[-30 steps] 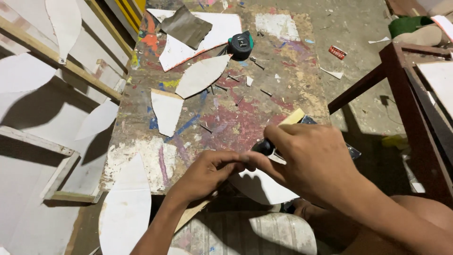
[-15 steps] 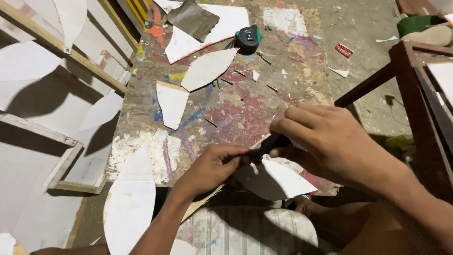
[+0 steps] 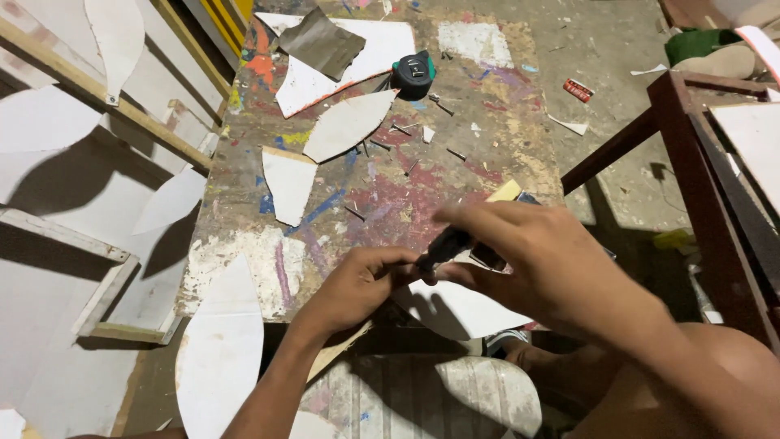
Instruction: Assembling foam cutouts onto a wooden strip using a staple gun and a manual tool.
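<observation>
bright, hard light falls from above and to the right, throwing dark, sharp shadows of the white leaf shapes (image 3: 45, 118) onto the pale panels at left. the painted table (image 3: 382, 195) is evenly lit and crisp. the right hand (image 3: 536, 260) is slightly smeared by motion. straight edges bow a little toward the corners, and the floor under the table sits in deep shade

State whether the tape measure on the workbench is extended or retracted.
Retracted: the tape measure lies on the paint-stained workbench with no blade visibly drawn out.
</observation>
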